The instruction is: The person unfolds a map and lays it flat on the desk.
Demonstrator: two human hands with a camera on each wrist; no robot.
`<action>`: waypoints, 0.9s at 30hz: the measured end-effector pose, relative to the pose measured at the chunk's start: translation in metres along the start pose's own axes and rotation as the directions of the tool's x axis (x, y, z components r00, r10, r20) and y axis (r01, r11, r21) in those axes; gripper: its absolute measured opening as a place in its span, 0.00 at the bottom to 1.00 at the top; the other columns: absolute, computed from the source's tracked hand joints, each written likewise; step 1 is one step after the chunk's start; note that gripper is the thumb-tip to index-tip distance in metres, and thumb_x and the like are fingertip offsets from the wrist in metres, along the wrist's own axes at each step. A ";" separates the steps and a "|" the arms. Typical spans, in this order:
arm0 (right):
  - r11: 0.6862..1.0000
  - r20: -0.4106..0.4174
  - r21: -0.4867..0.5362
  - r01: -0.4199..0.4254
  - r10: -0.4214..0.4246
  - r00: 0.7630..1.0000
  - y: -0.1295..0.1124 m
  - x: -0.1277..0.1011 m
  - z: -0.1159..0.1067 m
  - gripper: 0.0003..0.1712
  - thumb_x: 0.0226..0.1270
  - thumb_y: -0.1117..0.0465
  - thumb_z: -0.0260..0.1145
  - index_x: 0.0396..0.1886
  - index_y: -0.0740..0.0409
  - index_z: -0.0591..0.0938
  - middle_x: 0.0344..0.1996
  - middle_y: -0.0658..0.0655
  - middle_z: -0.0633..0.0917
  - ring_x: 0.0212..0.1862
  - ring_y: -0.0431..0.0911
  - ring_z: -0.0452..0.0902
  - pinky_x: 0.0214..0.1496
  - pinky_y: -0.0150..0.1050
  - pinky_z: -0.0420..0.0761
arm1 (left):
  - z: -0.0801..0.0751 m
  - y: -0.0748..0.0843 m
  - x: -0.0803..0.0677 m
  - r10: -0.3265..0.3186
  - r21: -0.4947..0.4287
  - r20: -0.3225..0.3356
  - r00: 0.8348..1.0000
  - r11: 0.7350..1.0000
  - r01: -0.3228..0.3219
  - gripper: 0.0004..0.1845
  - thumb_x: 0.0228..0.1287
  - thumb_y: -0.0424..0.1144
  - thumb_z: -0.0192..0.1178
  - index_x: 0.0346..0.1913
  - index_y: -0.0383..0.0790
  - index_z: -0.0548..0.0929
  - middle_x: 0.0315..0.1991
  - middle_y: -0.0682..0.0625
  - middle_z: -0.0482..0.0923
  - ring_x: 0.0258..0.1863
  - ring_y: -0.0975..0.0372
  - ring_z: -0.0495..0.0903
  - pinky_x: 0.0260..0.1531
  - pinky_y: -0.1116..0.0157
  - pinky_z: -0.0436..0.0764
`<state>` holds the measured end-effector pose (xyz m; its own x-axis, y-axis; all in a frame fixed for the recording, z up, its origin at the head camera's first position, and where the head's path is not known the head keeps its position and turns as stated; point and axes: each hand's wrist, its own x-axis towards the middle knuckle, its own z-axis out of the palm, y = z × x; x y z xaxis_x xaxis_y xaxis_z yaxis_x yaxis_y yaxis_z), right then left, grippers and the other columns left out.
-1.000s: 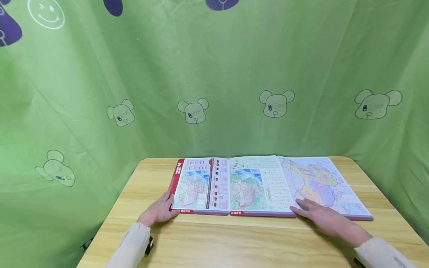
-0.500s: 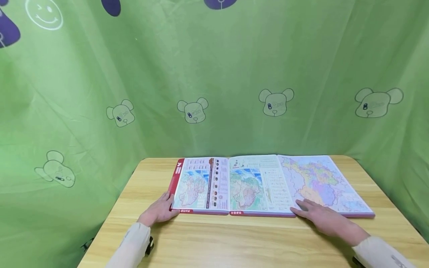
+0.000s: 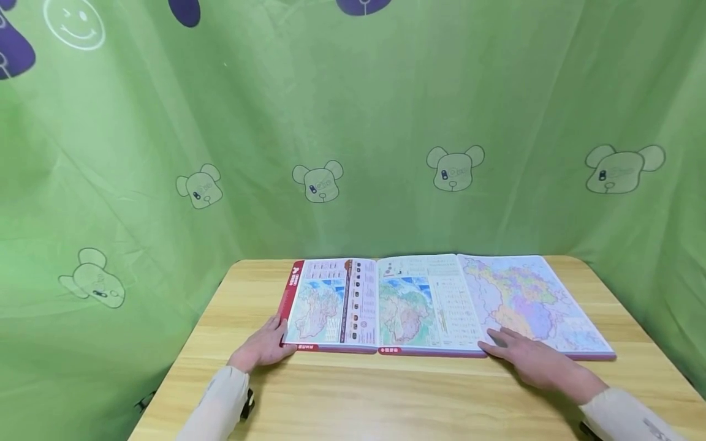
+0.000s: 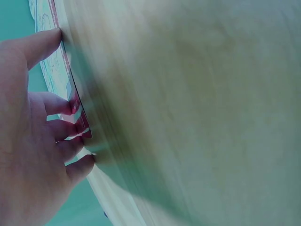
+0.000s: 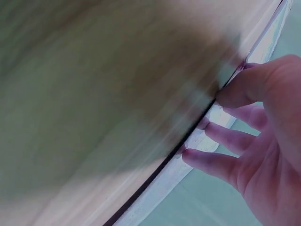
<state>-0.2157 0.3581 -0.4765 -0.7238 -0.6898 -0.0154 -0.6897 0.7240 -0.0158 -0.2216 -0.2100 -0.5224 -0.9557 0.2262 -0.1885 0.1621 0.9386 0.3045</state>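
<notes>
both wrist views blur the surface (image 4: 197,108). the atlas (image 3: 419,303) print is too small to read, and the right hand (image 3: 537,361) hides its near edge.

Open atlas (image 3: 436,303) covers table's (image 3: 386,398) far half, edge to edge w/ both hands at its near edge. Bare wood strip in front = free passage. Green curtain (image 3: 353,122) blocks back & both sides.

Glossy paper atlas (image 3: 436,303), smooth pale wood table (image 3: 386,398), matt green cloth backdrop (image 3: 353,122)
</notes>
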 end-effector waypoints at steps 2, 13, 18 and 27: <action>1.000 0.000 0.004 -0.002 0.002 1.000 0.001 0.000 0.001 0.35 0.53 0.77 0.57 0.62 0.51 0.76 0.61 0.68 0.71 0.60 0.69 0.65 0.50 0.63 0.74 | -0.001 0.000 0.001 0.000 0.006 0.000 1.000 1.000 0.000 0.44 0.64 0.60 0.52 0.71 0.29 0.56 0.73 0.35 0.48 0.72 0.46 0.47 0.67 0.53 0.57; 0.998 -0.085 -0.051 0.048 -0.053 0.995 0.004 -0.004 0.006 0.33 0.52 0.76 0.59 0.60 0.52 0.78 0.59 0.68 0.74 0.57 0.69 0.69 0.47 0.61 0.76 | 0.001 -0.001 0.002 0.016 0.001 -0.007 1.000 1.000 -0.016 0.44 0.64 0.60 0.52 0.70 0.28 0.57 0.72 0.35 0.48 0.71 0.45 0.48 0.67 0.52 0.57; 0.997 -0.089 -0.049 0.052 -0.056 0.994 0.005 -0.004 0.009 0.34 0.49 0.76 0.60 0.60 0.52 0.78 0.58 0.68 0.74 0.57 0.69 0.69 0.45 0.60 0.78 | 0.003 -0.003 0.001 0.017 -0.002 -0.012 1.000 1.000 -0.017 0.45 0.64 0.61 0.52 0.71 0.29 0.57 0.73 0.35 0.48 0.71 0.46 0.47 0.67 0.52 0.57; 0.999 -0.088 -0.043 0.022 -0.025 0.996 0.000 0.004 0.005 0.27 0.56 0.72 0.61 0.57 0.53 0.80 0.57 0.68 0.75 0.57 0.68 0.69 0.52 0.62 0.73 | 0.001 -0.004 0.003 0.014 -0.026 -0.055 0.998 1.000 -0.015 0.41 0.64 0.58 0.54 0.70 0.31 0.61 0.71 0.36 0.52 0.70 0.46 0.53 0.66 0.52 0.59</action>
<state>-0.2180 0.3552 -0.4818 -0.7052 -0.7052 0.0735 -0.7054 0.7083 0.0273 -0.2249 -0.2125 -0.5247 -0.9654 0.2244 -0.1329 0.1700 0.9280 0.3316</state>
